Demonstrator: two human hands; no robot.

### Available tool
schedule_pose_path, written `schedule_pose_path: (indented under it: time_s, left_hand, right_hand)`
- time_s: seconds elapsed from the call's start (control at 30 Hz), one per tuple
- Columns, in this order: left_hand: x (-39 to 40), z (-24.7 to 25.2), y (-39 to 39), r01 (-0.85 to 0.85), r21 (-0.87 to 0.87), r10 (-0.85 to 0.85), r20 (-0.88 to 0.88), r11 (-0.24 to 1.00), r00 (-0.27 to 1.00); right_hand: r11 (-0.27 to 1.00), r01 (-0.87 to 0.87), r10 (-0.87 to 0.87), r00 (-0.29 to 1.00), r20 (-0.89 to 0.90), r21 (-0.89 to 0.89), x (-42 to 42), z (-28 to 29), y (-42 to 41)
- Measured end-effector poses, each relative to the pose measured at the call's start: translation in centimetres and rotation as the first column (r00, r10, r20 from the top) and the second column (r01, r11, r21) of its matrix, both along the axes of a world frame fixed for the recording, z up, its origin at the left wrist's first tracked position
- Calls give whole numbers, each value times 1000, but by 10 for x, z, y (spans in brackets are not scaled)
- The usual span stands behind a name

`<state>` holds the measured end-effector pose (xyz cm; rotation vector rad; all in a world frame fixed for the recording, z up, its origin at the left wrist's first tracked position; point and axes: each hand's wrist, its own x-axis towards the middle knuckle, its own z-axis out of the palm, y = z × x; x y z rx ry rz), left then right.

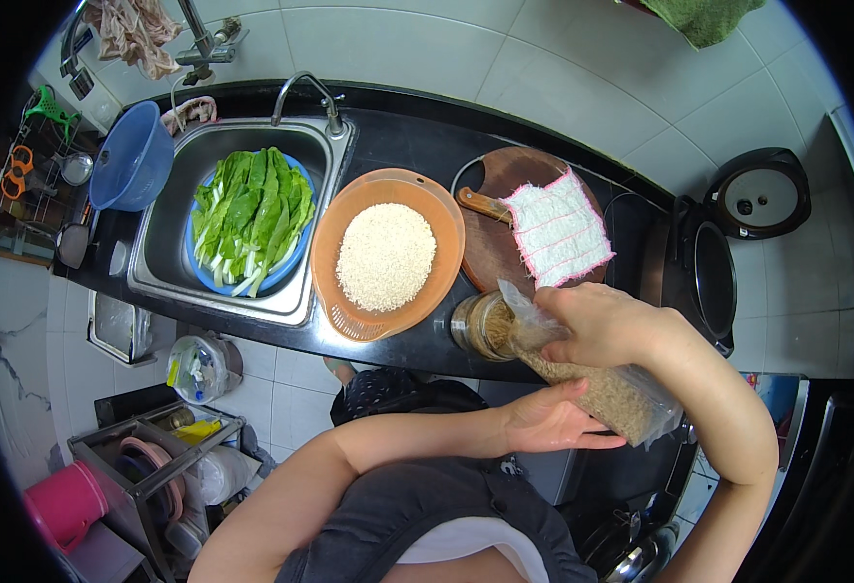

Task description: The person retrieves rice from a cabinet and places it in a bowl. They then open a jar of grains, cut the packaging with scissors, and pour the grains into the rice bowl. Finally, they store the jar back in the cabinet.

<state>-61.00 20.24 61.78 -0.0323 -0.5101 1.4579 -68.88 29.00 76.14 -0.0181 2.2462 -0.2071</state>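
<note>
A clear plastic bag of brown granules (609, 401) tilts down toward a glass jar (476, 326) at the counter's front edge. My right hand (602, 321) grips the bag near its mouth, which meets the jar's opening. Under the bag's fuller end, my left hand (554, 423) supports it with fingers spread. Similar brown granules show inside the jar. Left of the jar stands an orange plastic colander (441, 240) holding pale grains (387, 255), likely rice. Behind the jar lies a round wooden cutting board (492, 251), with a wooden-handled knife (485, 204) partly hidden under a white-and-pink cloth (562, 229).
Leafy greens (255, 211) fill a blue basin (297, 264) in the steel sink (161, 240), below a faucet (306, 80). A blue plastic basket (131, 160) rests at the sink's left. To the right, a rice cooker (715, 277) stands with its lid (761, 193) raised.
</note>
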Motion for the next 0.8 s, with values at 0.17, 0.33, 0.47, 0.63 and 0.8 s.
schedule_pose_path:
  time_s: [0.17,0.33,0.47,0.63,0.8]
  left_hand:
    - [1,1,1,7,14,-8,32,1000,999]
    - [1,2,1,-8,25,8,28,1000,1000]
    - [0,3,2,-10,11,10,7,1000,1000]
    - [1,6,1,-32,-9,31,-41,999,999]
    - [1,5,2,-42,27,43,-14,999,999]
  right_hand:
    - [1000,5,-6,1000,29,19,-2,2,-1]
    - [999,-14,13,1000,27,33,-3,2,-3]
    - [999,-7,6,999,36,37,-4,3,-2]
    - [1000,1,-2,999,46,26,-4,3,-2]
    - [1000,2,-4,998,70,20,-7,5,-2]
